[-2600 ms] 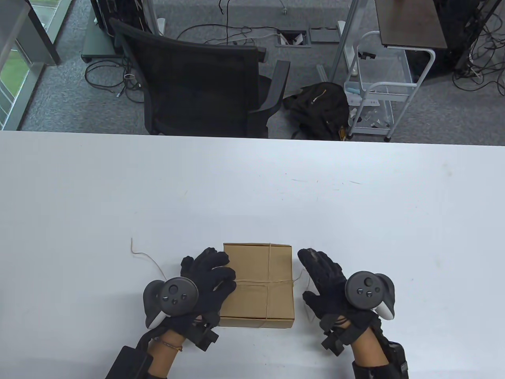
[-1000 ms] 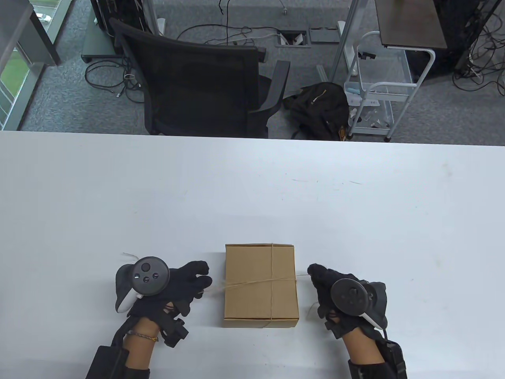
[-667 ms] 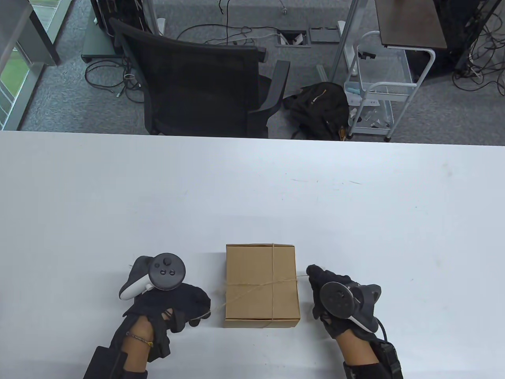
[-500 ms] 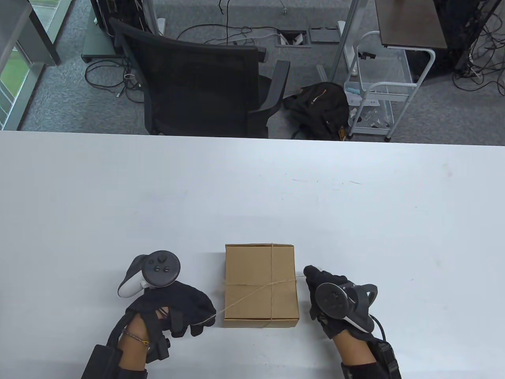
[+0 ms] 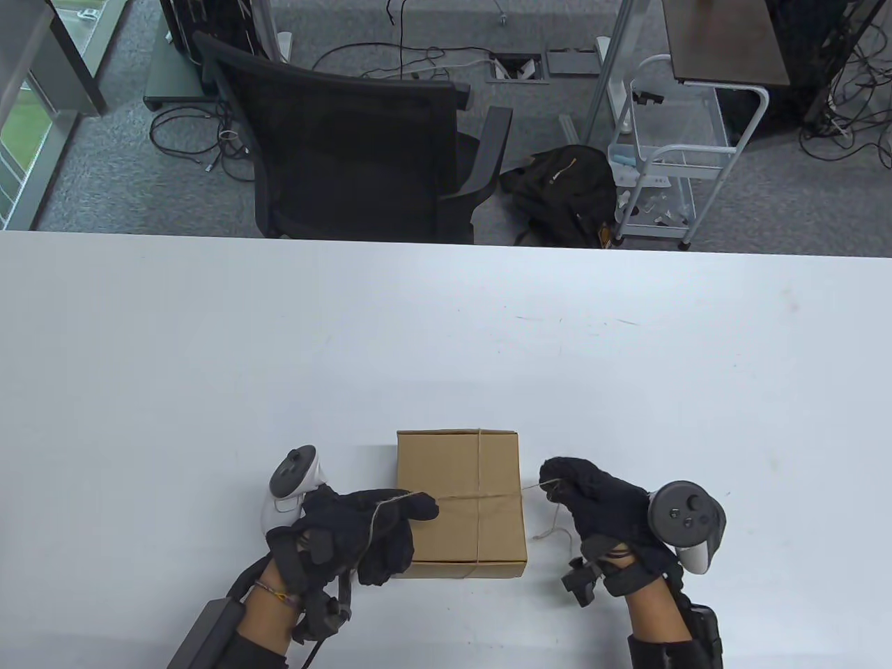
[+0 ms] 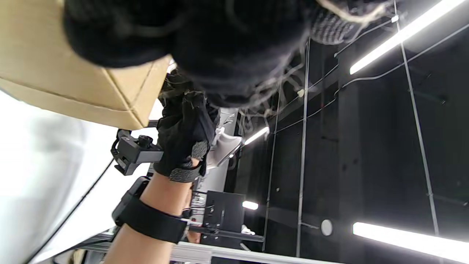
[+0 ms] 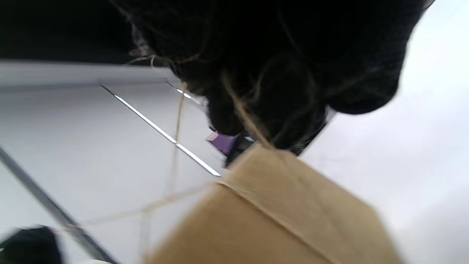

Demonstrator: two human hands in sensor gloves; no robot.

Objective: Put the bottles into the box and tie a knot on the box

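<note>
A closed brown cardboard box lies near the table's front edge, with thin twine crossed over its lid. No bottles show. My left hand is at the box's left side. Its fingers curl over that edge and a strand of twine is looped across them. My right hand is just off the box's right edge and pinches the twine taut there. A loose end hangs below it. The left wrist view shows the box and the right hand. In the blurred right wrist view my fingers hover above the box.
The white table stretches wide behind and to both sides of the box. Beyond its far edge stand a black office chair, a black bag on the floor and a white wire cart.
My left hand has swung right from beside the box onto its left edge, carrying the twine over its fingers. My right hand has stayed at the right edge and turned tracker-up, still pinching.
</note>
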